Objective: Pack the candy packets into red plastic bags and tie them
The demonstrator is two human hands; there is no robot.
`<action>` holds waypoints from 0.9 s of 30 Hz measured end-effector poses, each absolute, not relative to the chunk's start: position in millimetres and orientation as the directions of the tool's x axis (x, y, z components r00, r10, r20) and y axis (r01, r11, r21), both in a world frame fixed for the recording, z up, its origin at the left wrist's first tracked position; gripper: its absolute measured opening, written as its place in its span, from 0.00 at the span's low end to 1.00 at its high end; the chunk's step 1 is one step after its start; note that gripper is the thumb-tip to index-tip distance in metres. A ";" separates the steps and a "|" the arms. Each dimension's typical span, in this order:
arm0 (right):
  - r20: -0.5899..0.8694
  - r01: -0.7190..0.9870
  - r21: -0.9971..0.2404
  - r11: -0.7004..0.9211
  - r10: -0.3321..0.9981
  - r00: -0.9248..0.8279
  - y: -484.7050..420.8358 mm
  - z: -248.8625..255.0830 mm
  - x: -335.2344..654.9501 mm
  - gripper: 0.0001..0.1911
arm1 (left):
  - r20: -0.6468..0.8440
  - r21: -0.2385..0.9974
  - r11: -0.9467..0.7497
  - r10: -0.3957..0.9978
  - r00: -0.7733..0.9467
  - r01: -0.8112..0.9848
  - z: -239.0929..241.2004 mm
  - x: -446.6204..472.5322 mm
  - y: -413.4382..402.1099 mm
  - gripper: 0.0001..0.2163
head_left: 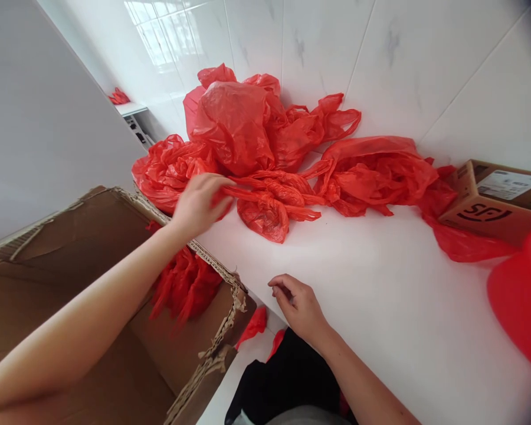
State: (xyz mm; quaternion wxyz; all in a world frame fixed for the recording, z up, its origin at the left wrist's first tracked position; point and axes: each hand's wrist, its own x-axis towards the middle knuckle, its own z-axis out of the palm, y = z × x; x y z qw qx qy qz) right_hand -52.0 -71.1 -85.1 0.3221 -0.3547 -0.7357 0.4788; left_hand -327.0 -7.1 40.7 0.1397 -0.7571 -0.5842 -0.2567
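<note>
My left hand [202,203] reaches across the box's edge, thumb and fingers apart, at a heap of crumpled red plastic bags [234,124] against the wall. Its fingertips are by a twisted bag handle; whether they touch it is unclear. Under my left forearm, another red plastic bag [186,286] hangs or drops inside the large cardboard box [212,254], its lower end blurred. Over the white table's front edge, my right hand [300,307] is loosely curled, thumb near the index finger, with nothing visible in it. A knotted red bag [265,218] lies between both hands and the heap.
More red bags [376,174] spread along the white table [358,265] to a small cardboard box [491,200]. A red plastic container [522,295] stands at the right edge. Tiled wall [327,53] closes off the back. Red pieces [256,324] show below the table edge.
</note>
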 end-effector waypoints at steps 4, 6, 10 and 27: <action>0.143 0.206 -0.934 0.290 0.836 -0.530 -71.4 -85.8 -50.6 0.10 | 0.264 -0.005 -0.447 0.862 0.432 0.895 15.5 -284.5 45.2 0.19; 0.150 0.207 -0.932 0.296 0.837 -0.526 -71.3 -85.9 -50.3 0.10 | 0.207 0.003 -0.412 0.892 0.402 0.911 7.6 -280.8 61.3 0.18; 0.172 0.204 -0.925 0.319 0.834 -0.524 -70.8 -86.1 -50.4 0.10 | 0.219 0.043 -0.373 0.909 0.356 0.927 24.7 -292.0 54.4 0.14; 0.108 0.256 -0.919 0.301 0.815 -0.570 -72.9 -84.3 -50.1 0.09 | -0.817 0.540 0.824 0.562 -0.128 0.170 46.9 -418.7 -159.0 0.29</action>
